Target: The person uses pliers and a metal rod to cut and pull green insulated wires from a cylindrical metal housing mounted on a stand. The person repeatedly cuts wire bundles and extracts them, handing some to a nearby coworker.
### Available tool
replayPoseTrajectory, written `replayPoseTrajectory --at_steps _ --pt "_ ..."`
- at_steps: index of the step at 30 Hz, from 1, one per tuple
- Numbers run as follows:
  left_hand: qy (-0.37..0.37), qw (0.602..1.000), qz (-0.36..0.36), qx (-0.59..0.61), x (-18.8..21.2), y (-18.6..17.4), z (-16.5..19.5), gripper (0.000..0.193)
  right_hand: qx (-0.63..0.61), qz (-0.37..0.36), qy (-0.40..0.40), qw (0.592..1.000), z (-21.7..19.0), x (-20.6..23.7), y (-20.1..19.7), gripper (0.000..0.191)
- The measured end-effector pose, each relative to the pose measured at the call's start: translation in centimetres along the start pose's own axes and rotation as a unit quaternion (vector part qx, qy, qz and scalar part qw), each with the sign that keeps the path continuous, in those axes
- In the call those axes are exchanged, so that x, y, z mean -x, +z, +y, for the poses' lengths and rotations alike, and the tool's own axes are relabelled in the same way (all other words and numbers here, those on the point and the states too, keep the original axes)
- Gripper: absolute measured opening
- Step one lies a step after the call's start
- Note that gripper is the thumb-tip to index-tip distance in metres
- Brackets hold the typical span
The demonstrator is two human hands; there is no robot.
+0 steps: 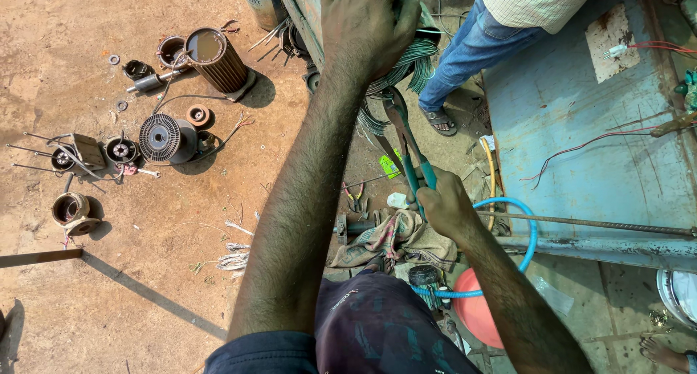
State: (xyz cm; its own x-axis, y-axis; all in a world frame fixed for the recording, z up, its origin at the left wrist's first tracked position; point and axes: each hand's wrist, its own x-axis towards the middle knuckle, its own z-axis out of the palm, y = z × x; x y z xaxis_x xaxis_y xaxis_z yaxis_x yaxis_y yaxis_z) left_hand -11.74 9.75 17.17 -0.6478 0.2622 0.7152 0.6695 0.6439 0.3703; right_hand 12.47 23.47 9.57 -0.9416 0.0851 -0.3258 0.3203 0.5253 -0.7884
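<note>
Both hands busy | left hand (369, 22) on wire bundle (406, 62) | right hand (444, 203) grips cutter (406, 145)

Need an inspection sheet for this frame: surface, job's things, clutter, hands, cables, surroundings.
Surface: bare dirt ground in sun; blue metal bench at right, worn and rusty.
Job's things: green-handled cutter, jaws at the green wire bundle.
Clutter: ribbed motor housing, finned rotor, bearings and small parts scattered at left; rag; small pliers on the ground.
Hands: left hand presses on the wire bundle; right hand grips the cutter handles.
Cables: red wires on the bench; blue hose looping below.
Surroundings: another person's leg in jeans, sandalled foot; a bare foot at lower right.
</note>
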Motion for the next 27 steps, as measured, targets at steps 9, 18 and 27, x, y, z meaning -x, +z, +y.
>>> replayPoseTrajectory --at_steps 9,18,27 --pt "-0.013 1.000 -0.010 -0.011 0.2 0.0 0.0 0.029 0.034 0.004 0.000 0.999 1.9 -0.5 3.3 0.023" --pt "-0.019 0.999 -0.043 -0.015 -0.2 1.0 0.3 0.031 0.055 -0.128 0.139 0.980 1.5 -0.6 2.0 0.020" --pt "-0.008 1.000 -0.020 -0.020 -0.5 0.2 0.6 0.032 -0.286 -0.210 0.049 0.934 3.1 -1.3 4.9 0.074"
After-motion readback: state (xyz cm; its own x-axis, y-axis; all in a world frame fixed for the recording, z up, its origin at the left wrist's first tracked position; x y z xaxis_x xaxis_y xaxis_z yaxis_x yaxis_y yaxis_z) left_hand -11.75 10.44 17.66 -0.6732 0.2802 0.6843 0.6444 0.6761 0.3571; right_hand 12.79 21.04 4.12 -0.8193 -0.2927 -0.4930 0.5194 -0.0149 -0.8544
